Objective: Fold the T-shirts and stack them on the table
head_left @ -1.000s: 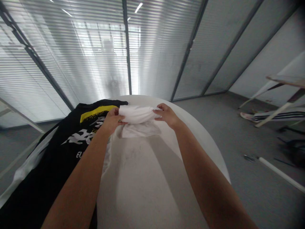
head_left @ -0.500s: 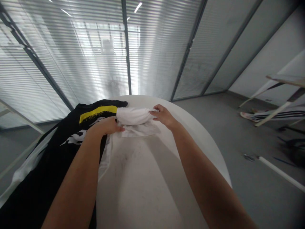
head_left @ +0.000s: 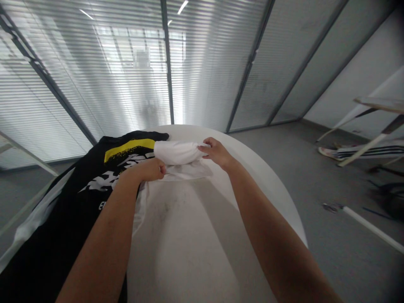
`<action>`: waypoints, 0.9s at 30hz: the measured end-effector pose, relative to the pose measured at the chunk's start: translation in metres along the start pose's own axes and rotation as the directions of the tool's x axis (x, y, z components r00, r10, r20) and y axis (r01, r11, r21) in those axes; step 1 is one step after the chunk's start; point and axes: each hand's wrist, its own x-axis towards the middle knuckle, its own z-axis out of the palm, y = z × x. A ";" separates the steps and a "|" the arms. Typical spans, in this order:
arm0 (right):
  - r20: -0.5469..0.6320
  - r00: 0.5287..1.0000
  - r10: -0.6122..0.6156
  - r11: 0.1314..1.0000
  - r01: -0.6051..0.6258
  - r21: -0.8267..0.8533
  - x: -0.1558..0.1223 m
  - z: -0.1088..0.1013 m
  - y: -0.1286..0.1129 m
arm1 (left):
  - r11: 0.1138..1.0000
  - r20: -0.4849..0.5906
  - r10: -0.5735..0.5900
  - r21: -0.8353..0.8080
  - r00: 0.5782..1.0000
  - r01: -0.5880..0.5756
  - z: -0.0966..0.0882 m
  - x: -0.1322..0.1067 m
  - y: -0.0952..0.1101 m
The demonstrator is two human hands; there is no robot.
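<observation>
Here we go: the right hand (head_left: 217,152) has its fingers clamped over the end of a rolled white cloth (head_left: 176,152), up near the far edge of the round white table (head_left: 252,181). The left hand (head_left: 141,170) is curled against the roll's other end, grip hard to call, right beside a black T-shirt (head_left: 78,206) with yellow print (head_left: 126,150).
</observation>
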 end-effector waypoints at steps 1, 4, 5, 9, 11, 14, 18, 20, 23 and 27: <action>0.001 1.000 0.000 1.000 0.000 0.003 0.000 0.000 0.000 | 1.000 -0.004 0.006 -0.001 1.000 -0.006 -0.003 -0.002 0.000; -0.002 1.000 0.005 1.000 -0.005 0.009 0.000 0.000 0.000 | 0.998 0.008 0.050 -0.042 0.999 -0.050 -0.011 -0.010 -0.004; -0.003 1.000 0.008 1.000 -0.008 0.013 0.000 0.001 0.000 | 0.995 0.019 0.071 -0.070 0.997 -0.069 -0.013 -0.013 -0.006; 0.003 1.000 0.025 0.999 -0.025 0.041 0.000 0.001 -0.001 | 0.986 0.097 0.073 -0.156 0.993 -0.057 -0.017 -0.022 -0.015; 0.016 0.999 0.032 0.997 -0.032 0.064 -0.001 0.000 -0.001 | 0.986 0.163 0.057 -0.165 0.985 -0.030 -0.018 -0.024 -0.017; 0.034 0.998 0.047 0.994 -0.050 0.101 -0.002 -0.001 -0.004 | 0.976 0.192 0.013 -0.217 0.981 0.030 -0.018 -0.024 -0.016; 0.064 0.996 0.060 0.988 -0.068 0.135 -0.006 -0.002 -0.010 | 0.844 -0.029 -0.262 -0.492 0.965 0.214 -0.018 -0.019 -0.013; 0.079 0.995 0.063 0.988 -0.074 0.138 -0.007 -0.002 -0.012 | 0.686 0.011 -0.389 -0.664 0.921 0.298 -0.016 -0.015 -0.013; 0.108 0.993 0.050 0.989 -0.065 0.136 -0.008 -0.003 -0.012 | 0.508 0.136 -0.338 -0.806 0.931 0.303 -0.013 -0.009 -0.012; 0.156 0.988 -0.002 0.994 -0.014 0.107 -0.009 -0.005 -0.009 | 0.481 0.046 -0.296 -0.856 0.954 0.190 -0.010 -0.008 -0.010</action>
